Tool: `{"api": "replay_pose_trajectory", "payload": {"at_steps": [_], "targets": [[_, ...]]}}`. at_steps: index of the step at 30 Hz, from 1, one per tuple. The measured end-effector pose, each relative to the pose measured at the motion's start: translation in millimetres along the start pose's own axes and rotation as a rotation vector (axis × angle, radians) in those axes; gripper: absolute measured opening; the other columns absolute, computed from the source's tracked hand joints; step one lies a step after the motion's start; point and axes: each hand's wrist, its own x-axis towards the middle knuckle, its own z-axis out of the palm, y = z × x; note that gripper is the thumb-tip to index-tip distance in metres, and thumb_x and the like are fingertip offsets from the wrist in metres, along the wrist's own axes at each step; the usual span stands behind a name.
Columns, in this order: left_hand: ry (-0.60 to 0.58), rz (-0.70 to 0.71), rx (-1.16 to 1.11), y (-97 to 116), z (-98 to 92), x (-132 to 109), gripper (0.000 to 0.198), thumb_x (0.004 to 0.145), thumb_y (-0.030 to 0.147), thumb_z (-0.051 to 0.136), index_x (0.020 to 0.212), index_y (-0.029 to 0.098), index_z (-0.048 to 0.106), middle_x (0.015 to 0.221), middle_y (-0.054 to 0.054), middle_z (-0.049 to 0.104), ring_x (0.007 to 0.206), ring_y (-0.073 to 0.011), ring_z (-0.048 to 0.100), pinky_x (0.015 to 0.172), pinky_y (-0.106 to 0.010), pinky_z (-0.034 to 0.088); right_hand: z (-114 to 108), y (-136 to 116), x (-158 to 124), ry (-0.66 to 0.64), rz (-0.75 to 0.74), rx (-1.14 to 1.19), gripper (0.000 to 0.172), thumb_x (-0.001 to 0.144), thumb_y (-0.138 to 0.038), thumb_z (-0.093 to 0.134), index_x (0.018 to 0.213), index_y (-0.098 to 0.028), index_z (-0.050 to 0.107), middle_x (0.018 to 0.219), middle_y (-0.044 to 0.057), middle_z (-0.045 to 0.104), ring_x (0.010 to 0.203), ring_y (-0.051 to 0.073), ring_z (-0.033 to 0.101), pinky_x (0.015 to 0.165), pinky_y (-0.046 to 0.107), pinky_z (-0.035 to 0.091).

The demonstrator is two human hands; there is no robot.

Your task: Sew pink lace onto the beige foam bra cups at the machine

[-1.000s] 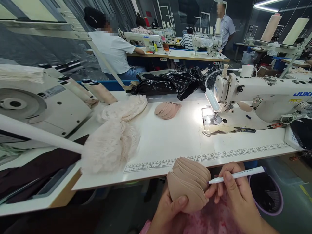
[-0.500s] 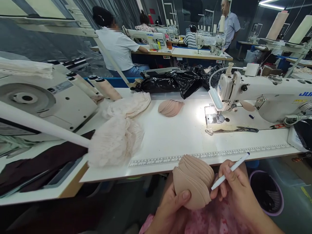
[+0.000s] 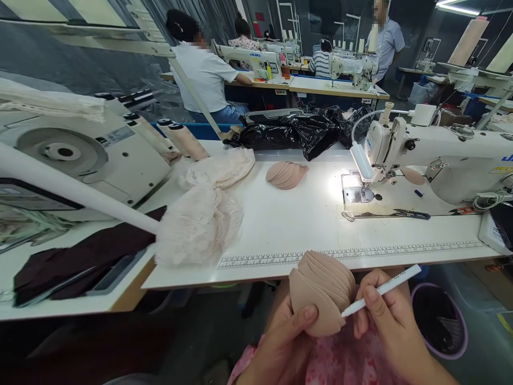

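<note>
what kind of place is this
Probably a garment sewing workshop: an industrial sewing machine on the white table, people at more machines behind, and stacked beige foam cups in the left hand.

We see the stack of foam cups (image 3: 323, 291) before the near edge of the sewing table (image 3: 304, 224), between the left hand (image 3: 280, 342) and the right hand (image 3: 385, 321), with the pen (image 3: 380, 291) touching its right side. On the table we find the lace pile (image 3: 204, 219) at left, a second cup stack (image 3: 286, 174) behind, and the sewing machine (image 3: 441, 155) at right.

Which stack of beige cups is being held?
The near stack, in the left hand, beside the pen in the right hand; the far stack lies untouched on the table.
</note>
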Motion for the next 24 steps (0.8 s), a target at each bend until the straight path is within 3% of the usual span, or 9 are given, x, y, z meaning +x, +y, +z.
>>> {"api": "replay_pose_trajectory", "payload": {"at_steps": [3, 7, 12, 15, 20, 24], "targets": [[-0.002, 0.003, -0.015, 0, 1.1, 0, 0.057, 0.075, 0.036, 0.088, 0.124, 0.014, 0.069, 0.104, -0.014, 0.076, 0.096, -0.0312, 0.071, 0.09, -0.042, 0.058, -1, 2, 0, 0.012, 0.048, 0.085, 0.038, 0.105, -0.053, 0.054, 0.084, -0.021, 0.057, 0.054, -0.004, 0.058, 0.052, 0.011, 0.053, 0.056, 0.022, 0.044], [-0.019, 0.009, -0.042, -1, 3.4, 1, 0.054, 0.075, 0.035, 0.089, 0.122, 0.014, 0.07, 0.104, -0.014, 0.076, 0.1, -0.0316, 0.071, 0.094, -0.042, 0.057, -3, 1, -1, 0.063, -0.037, -0.023, 0.037, 0.104, -0.051, 0.055, 0.084, -0.021, 0.057, 0.057, -0.004, 0.059, 0.054, 0.011, 0.052, 0.056, 0.022, 0.043], [-0.015, 0.007, -0.035, 0, 3.8, 1, 0.045, 0.076, 0.036, 0.089, 0.111, 0.014, 0.072, 0.095, -0.011, 0.076, 0.086, -0.0255, 0.071, 0.083, -0.035, 0.059, -1, -3, -4, 0.0, -0.088, -0.14, 0.033, 0.106, -0.048, 0.054, 0.087, -0.021, 0.059, 0.061, -0.002, 0.063, 0.058, 0.012, 0.058, 0.059, 0.023, 0.046], [-0.005, -0.005, -0.029, -1, 5.6, 1, 0.044, 0.075, 0.037, 0.09, 0.109, 0.014, 0.072, 0.093, -0.01, 0.075, 0.082, -0.0238, 0.07, 0.078, -0.034, 0.059, 2, -3, -3, -0.032, -0.014, -0.052, 0.036, 0.103, -0.051, 0.058, 0.085, -0.021, 0.059, 0.059, -0.002, 0.063, 0.056, 0.013, 0.058, 0.058, 0.024, 0.047], [-0.026, -0.014, -0.029, 1, 8.6, 2, 0.056, 0.072, 0.036, 0.091, 0.12, 0.016, 0.069, 0.102, -0.012, 0.075, 0.096, -0.0302, 0.071, 0.086, -0.04, 0.058, 0, 10, -2, -0.048, 0.114, 0.202, 0.039, 0.1, -0.056, 0.061, 0.085, -0.02, 0.058, 0.054, -0.003, 0.062, 0.048, 0.011, 0.052, 0.053, 0.023, 0.041], [-0.074, 0.037, 0.172, 20, 7.9, 15, 0.063, 0.072, 0.038, 0.091, 0.126, 0.016, 0.068, 0.11, -0.014, 0.074, 0.102, -0.0324, 0.069, 0.089, -0.042, 0.056, -12, 21, 2, 0.039, 0.135, 0.244, 0.04, 0.1, -0.058, 0.059, 0.085, -0.021, 0.057, 0.05, -0.004, 0.059, 0.046, 0.01, 0.046, 0.049, 0.022, 0.029]]}}
